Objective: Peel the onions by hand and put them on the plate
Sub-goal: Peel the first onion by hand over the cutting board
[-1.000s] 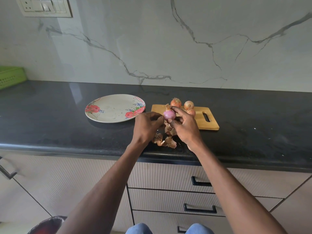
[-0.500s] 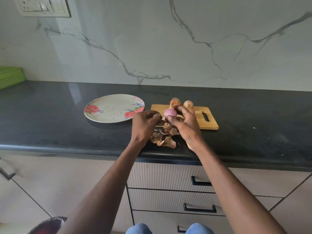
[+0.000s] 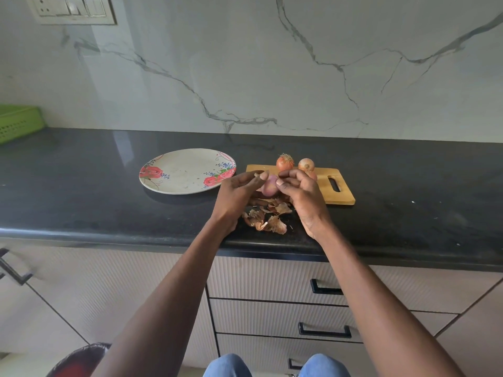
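A partly peeled pink onion [image 3: 269, 185] is held above the counter between both hands. My right hand [image 3: 302, 195] grips it from the right, thumb on its front. My left hand [image 3: 236, 193] touches its left side and pinches a scrap of brown skin [image 3: 257, 174] at the fingertips. Two unpeeled onions [image 3: 285, 162] [image 3: 306, 164] stand on the wooden cutting board [image 3: 337, 197] behind my hands; a third is partly hidden behind my right hand. The flowered plate [image 3: 179, 172] lies to the left with no onion on it.
A heap of dry onion skins [image 3: 268, 216] lies on the black counter [image 3: 81, 191] below my hands, near the front edge. A green basket [image 3: 16, 122] stands at the far left by the marble wall. Drawers with black handles [image 3: 325, 331] are below.
Both hands have lifted the onion slightly and turned it. My left hand has pulled a scrap of skin off its top and now holds it at the fingertips.
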`<state>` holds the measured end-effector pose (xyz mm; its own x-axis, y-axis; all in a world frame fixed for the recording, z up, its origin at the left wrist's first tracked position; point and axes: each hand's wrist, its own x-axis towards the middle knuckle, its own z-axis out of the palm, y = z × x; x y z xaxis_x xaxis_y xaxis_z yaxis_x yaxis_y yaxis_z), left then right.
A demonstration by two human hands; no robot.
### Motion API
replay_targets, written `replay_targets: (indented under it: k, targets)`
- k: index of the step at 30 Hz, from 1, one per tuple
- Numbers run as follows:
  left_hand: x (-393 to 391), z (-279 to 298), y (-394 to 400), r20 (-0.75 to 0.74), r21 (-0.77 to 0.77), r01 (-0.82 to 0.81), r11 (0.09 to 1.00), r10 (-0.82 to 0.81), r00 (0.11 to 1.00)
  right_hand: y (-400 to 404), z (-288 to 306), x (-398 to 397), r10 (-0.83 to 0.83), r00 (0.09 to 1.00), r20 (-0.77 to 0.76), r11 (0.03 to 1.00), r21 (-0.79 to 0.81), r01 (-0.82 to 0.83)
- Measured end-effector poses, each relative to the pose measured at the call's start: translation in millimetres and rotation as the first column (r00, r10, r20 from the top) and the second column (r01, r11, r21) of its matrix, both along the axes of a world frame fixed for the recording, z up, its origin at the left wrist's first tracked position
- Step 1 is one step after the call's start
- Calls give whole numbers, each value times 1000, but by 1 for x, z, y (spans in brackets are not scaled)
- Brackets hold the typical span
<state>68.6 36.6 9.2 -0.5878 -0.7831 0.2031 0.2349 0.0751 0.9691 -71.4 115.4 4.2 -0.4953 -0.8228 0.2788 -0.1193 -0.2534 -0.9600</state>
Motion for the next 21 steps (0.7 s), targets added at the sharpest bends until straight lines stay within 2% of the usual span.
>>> replay_targets:
  k: [5, 11, 16, 21]
  targets:
    - [1, -1, -5, -12, 109, 36, 993, -35, 999, 1, -2, -1, -152, 974, -168, 988, -52, 145]
    - [-2, 0, -5, -102, 151, 87, 985, -72, 992, -4, -6, -8, -353, 915, -194, 935, -107, 338]
    - [-1, -2, -4, -66, 67, 56, 996, -52, 997, 0, -2, -1, -219, 964, -152, 975, -9, 220]
    - [-2, -8, -7, 48, -29, 47, 998, -46, 998, -1, -3, -2, -239, 959, -153, 970, 2, 242]
